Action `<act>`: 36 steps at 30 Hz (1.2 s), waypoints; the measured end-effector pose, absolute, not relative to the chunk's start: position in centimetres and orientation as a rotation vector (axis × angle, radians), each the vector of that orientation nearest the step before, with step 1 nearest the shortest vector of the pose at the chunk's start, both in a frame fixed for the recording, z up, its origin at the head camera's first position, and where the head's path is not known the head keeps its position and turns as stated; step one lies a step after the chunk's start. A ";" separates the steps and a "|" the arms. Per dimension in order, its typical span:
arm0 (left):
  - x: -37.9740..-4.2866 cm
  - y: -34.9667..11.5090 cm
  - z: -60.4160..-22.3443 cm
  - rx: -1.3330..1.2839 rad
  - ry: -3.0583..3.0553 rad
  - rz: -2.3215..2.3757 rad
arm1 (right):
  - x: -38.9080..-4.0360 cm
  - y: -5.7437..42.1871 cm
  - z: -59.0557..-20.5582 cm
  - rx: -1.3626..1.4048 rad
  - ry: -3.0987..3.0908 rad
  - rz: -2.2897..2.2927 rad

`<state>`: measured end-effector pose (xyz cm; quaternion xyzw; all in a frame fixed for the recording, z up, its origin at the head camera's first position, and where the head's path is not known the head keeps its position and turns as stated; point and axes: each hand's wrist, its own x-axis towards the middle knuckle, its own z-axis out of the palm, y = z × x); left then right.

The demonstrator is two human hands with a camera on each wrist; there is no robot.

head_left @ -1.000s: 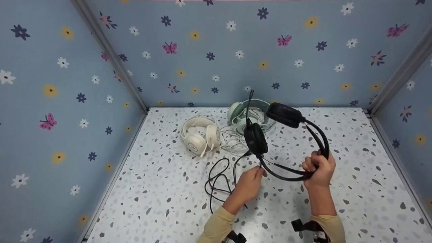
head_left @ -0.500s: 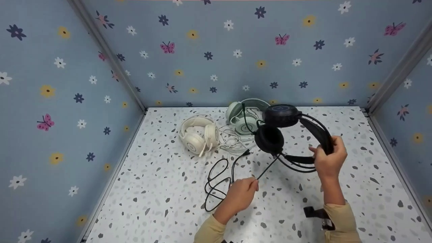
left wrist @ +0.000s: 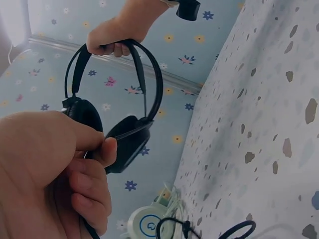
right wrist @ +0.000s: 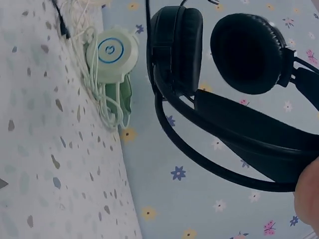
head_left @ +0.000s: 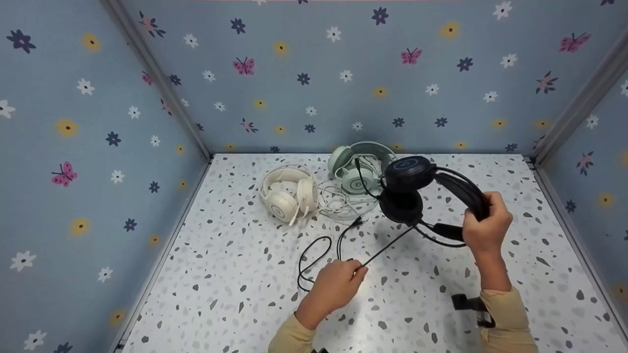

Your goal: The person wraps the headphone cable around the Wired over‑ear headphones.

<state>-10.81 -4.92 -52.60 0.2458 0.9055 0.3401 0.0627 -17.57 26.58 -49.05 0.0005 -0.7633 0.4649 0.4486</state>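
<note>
A black headset [head_left: 408, 174] with a boom microphone hangs above the table, its ear cups turned to the left. My right hand [head_left: 488, 223] grips it by the headband; only a bit of that hand [right wrist: 308, 196] shows in the right wrist view. Lower and to the left, my left hand [head_left: 336, 283] pinches the headset's black cable [head_left: 390, 244], which runs taut up to the lower ear cup. In the left wrist view, thumb and fingers of the left hand [left wrist: 75, 159] close round the cable. Its looser part [head_left: 314, 255] lies on the table beyond this hand.
A cream headset [head_left: 287, 196] lies on the speckled table [head_left: 235, 294] toward the back. Beside it, by the back wall, is a pale green headset [head_left: 355, 179], partly behind the black one. Their pale cables [head_left: 338, 203] tangle between them. Flower-patterned walls [head_left: 314, 73] enclose the table.
My right hand has moved right and turned the headset so its cups sit closer together in view. My left hand has slid down and left along the cable, with more cable now stretched between.
</note>
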 end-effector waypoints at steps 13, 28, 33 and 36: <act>-15.4 -9.5 -44.6 1.281 3.233 0.445 | -17.7 28.1 -47.1 0.323 -2.363 0.877; -23.1 -11.3 -40.8 1.658 3.337 0.613 | -17.0 26.7 -44.7 1.008 -2.577 1.589; -23.8 -11.1 -40.9 1.699 3.237 0.796 | -17.4 25.8 -45.0 1.133 -2.559 1.767; -24.2 -11.0 -40.9 1.662 3.172 0.886 | -17.4 25.3 -45.5 1.166 -2.523 1.889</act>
